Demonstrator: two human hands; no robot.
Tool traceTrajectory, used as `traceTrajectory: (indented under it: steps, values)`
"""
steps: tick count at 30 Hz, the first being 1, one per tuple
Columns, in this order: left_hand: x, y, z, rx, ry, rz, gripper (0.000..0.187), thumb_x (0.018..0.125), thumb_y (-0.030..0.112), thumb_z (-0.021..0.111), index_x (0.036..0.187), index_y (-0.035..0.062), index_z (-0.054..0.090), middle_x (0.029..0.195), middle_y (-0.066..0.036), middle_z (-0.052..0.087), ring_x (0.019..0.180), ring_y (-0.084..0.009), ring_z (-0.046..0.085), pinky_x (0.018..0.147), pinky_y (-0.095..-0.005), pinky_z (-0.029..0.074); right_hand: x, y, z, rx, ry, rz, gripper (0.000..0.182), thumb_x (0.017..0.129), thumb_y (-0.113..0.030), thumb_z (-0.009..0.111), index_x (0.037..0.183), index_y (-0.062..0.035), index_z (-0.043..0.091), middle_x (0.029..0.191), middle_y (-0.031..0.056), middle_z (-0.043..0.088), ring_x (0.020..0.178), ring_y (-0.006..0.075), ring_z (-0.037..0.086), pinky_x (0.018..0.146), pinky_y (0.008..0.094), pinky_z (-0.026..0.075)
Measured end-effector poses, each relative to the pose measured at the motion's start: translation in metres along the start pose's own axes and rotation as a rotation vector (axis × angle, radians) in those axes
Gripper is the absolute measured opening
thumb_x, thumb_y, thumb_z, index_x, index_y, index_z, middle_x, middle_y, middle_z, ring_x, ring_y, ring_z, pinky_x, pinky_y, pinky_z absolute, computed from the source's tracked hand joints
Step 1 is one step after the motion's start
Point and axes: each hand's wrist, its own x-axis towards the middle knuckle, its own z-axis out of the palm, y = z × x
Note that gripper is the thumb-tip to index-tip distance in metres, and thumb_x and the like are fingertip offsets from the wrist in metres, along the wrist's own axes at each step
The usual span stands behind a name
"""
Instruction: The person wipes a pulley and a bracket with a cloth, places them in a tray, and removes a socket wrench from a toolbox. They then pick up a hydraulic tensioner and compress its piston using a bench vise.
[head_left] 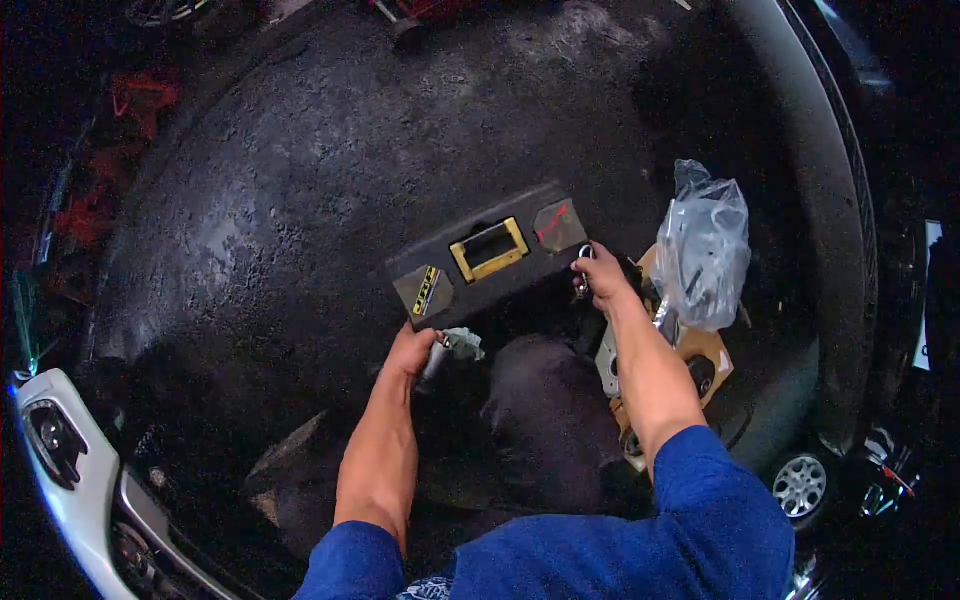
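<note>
A dark tool case (478,297) with a yellow-framed handle (490,250) lies at a slant in front of me. A yellow-and-black sticker is on its left end, and a grey patch with a red mark is on its right. My left hand (408,353) is closed at the near left corner, thumb along the edge. Beside its fingers show a silvery piece and a crumpled pale scrap (464,344). At the near right corner my right hand (604,275) is closed, with a shiny metal piece (584,262) at its fingers. I cannot tell whether that piece belongs to the case.
To the right, a clear plastic bag (704,255) rests by an opened cardboard piece (710,350) with dark parts on it. A pale car bumper with a headlight (65,440) stands at lower left. A wheel (800,487) is at lower right. Rough dark floor (300,170) stretches ahead.
</note>
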Motion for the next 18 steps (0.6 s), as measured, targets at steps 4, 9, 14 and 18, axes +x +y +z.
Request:
traceTrajectory:
  steps: [4, 9, 14, 18]
  values:
    - [0.026, 0.055, -0.005, 0.121, 0.024, 0.06, 0.055, 0.069, 0.014, 0.061, 0.118, -0.0071, 0.05, 0.101, -0.013, 0.06, 0.088, -0.0235, 0.056, 0.08, -0.0342, 0.045, 0.037, -0.016, 0.001, 0.022, -0.052, 0.011, 0.032, 0.072, -0.006, 0.061, 0.103, -0.0058, 0.052, 0.075, 0.0042, 0.054, 0.054, 0.0154, 0.053, 0.044, 0.029, 0.043]
    - [0.052, 0.11, 0.007, 0.078, 0.046, 0.034, 0.062, 0.07, 0.018, 0.062, 0.124, -0.0074, 0.045, 0.105, -0.018, 0.06, 0.09, -0.0263, 0.059, 0.078, -0.0364, 0.047, 0.074, -0.051, 0.003, 0.095, -0.029, -0.036, 0.026, 0.074, -0.008, 0.062, 0.097, -0.0063, 0.052, 0.077, 0.0039, 0.054, 0.057, 0.0175, 0.054, 0.048, 0.0339, 0.046]
    - [0.097, 0.095, 0.002, 0.11, 0.15, 0.273, 0.057, 0.077, 0.04, 0.066, 0.112, -0.0039, 0.056, 0.103, -0.012, 0.063, 0.088, -0.0225, 0.059, 0.08, -0.0339, 0.047, 0.079, -0.063, 0.001, 0.077, -0.031, -0.09, 0.024, 0.078, -0.007, 0.062, 0.099, -0.0087, 0.05, 0.079, 0.0036, 0.054, 0.058, 0.0166, 0.056, 0.048, 0.0316, 0.047]
    - [0.035, 0.1, -0.01, -0.021, 0.226, 0.122, 0.073, 0.078, 0.043, 0.068, 0.128, -0.0034, 0.043, 0.114, -0.017, 0.058, 0.099, -0.0244, 0.057, 0.082, -0.0377, 0.047, 0.047, -0.059, -0.015, 0.124, -0.091, -0.034, 0.023, 0.084, -0.015, 0.058, 0.105, -0.0098, 0.049, 0.082, 0.0102, 0.062, 0.068, 0.0215, 0.061, 0.053, 0.037, 0.051]
